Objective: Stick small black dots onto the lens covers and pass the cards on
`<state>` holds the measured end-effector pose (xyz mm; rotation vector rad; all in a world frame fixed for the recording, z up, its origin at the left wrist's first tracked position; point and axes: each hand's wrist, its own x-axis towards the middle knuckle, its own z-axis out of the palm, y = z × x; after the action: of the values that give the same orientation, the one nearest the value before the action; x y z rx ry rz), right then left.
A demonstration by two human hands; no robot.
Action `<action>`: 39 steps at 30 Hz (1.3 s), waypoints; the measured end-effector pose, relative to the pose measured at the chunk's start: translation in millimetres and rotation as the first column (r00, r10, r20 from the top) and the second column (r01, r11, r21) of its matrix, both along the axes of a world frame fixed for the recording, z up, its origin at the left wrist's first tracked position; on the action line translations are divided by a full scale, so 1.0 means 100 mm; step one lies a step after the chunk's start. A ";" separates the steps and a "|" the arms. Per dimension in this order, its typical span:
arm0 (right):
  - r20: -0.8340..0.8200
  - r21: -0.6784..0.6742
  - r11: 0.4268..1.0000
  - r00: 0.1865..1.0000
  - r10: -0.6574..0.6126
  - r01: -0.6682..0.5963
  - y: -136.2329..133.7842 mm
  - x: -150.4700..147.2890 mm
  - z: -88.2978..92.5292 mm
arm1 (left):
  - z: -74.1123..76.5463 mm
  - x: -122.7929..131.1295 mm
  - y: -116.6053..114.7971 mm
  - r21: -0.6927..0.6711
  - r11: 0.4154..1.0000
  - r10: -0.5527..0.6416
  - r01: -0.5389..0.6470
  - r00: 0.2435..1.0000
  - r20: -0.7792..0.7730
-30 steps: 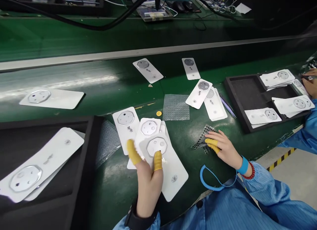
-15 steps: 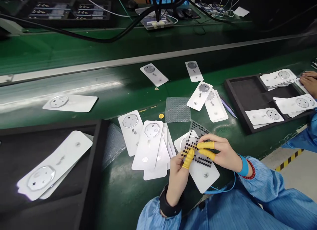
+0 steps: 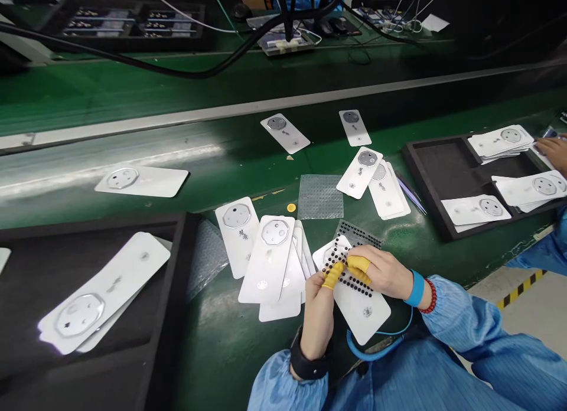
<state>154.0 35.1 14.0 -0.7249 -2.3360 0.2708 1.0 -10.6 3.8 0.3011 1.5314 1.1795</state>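
Note:
My left hand, yellow finger cots on thumb and finger, pinches a clear sheet of black round dots. My right hand, also in yellow cots, has its fingers curled closed over that sheet, close to my left thumb. What its fingertips hold is hidden. Beneath the sheet lies a white rounded panel with a camera-like ring, partly covered. Another dotted sheet shows just behind my hands. Left of them overlaps a group of similar white panels.
Black trays with panels stand at left and right. Several panels lie on the green surface beyond, including a white panel. Bubble wrap, tweezers and a yellow disc lie nearby. Another person's hand is at the right tray.
My right fingers have curled in from a more stretched pose, nearer my left thumb. The panels on the far green strip have shifted right. The view has turned slightly.

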 end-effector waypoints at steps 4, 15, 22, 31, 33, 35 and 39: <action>0.013 -0.148 0.989 1.000 0.002 0.000 0.02 0.15 -0.17 | 0.07 -0.05 0.12 0.060 0.985 -0.163 0.163 0.987 -0.005; -0.413 -0.429 0.896 0.858 -0.305 0.112 0.01 0.07 0.46 | 0.57 -0.22 -0.19 0.160 0.897 -0.352 0.411 0.886 -0.303; -0.498 -0.280 0.958 0.842 -0.207 0.069 -0.11 -0.29 0.65 | 0.64 -0.06 -0.25 0.229 0.888 -0.272 0.400 0.855 -0.441; -0.484 -0.309 0.948 0.845 -0.228 0.079 -0.12 -0.19 0.63 | 0.70 -0.05 -0.30 0.253 0.860 -0.227 0.444 0.775 -0.589; -0.492 -0.367 0.924 0.820 -0.292 0.109 -0.12 -0.18 0.63 | 0.74 -0.05 -0.28 0.288 0.825 -0.221 0.487 0.746 -0.628; -0.509 -0.475 0.879 0.805 -0.306 0.035 -0.10 -0.15 0.65 | 0.75 -0.06 -0.26 0.317 0.800 -0.204 0.510 0.728 -0.655; -0.477 -0.697 0.684 0.851 -0.220 -0.214 -0.04 -0.10 0.72 | 0.67 -0.06 -0.30 0.321 0.815 -0.147 0.483 0.708 -0.691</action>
<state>144.4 31.3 86.3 -0.8727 -1.6265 1.3039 -5.0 -40.1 71.1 1.4000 1.6207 1.2116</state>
